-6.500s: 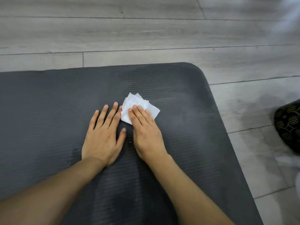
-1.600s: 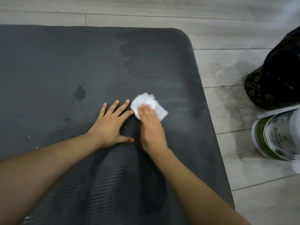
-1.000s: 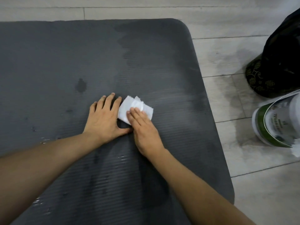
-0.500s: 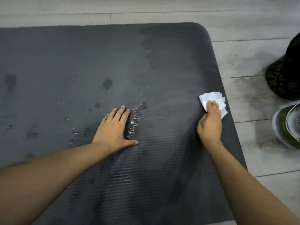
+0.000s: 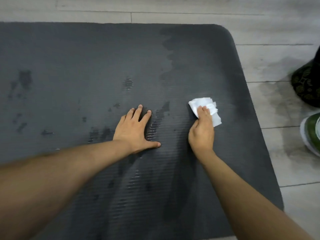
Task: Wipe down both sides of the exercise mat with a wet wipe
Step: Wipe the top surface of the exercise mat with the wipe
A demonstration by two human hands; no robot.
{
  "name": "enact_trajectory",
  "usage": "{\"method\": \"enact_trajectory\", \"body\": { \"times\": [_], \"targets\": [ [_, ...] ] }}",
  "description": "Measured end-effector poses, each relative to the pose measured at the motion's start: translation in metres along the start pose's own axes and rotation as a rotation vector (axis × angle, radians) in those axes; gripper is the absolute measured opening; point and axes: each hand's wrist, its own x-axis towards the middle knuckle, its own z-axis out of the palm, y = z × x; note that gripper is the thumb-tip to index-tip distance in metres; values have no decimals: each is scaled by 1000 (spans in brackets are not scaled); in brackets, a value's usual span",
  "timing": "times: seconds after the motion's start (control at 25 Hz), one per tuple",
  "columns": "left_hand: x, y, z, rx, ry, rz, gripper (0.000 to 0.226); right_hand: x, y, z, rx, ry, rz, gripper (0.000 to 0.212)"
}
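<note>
- Head view takes in a grey plank floor [image 5: 190, 7] that runs beyond the fingertips of both hands and out past the right hand's side, with a damp-looking stain on that side
- dark ribbed mat [image 5: 86, 66] lies flat on the floor under both hands; its rounded corner sits ahead of the right hand and to its right
- wet streaks [image 5: 155, 125] shine on the mat between the two hands, just beside the left hand's fingers, and darker blotches spread well to the left of that hand
- black bag with a gold pattern [image 5: 306, 84] stands off the mat, well to the right of the right hand, cut by the frame edge
- green and white tub [image 5: 311, 134] sits nearer than the bag, also partly out of frame
- left hand [image 5: 135, 130] rests palm down on the mat, fingers straight and spread, thumb out towards the right hand, holding nothing
- right hand [image 5: 201, 130] has its fingers bent down over the wipe, gripping it against the mat
- white wipe [image 5: 206, 104], crumpled, sticks out beyond the right hand's fingertips and to their right, lying on the mat short of its right edge
</note>
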Motion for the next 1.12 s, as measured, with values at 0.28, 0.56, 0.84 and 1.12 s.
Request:
{"method": "enact_trajectory", "body": {
  "times": [0.28, 0.56, 0.84, 1.12],
  "targets": [
    [-11, -40, -14, -418, 36, 55, 65, -59, -54, 48, -115, -436, -677, 53],
    [-8, -40, -13, -345, 43, 80, 68, -28, 22, -3, -200, -256, -707, 47],
    [1, -32, 11, -104, 5, 137, 66, 17, 44, -16, -259, 115, 4, 52],
    [3, -33, 29, 28, 54, 130, 68, -31, -8, 26, -225, -320, -841, 51]
  ]
}}
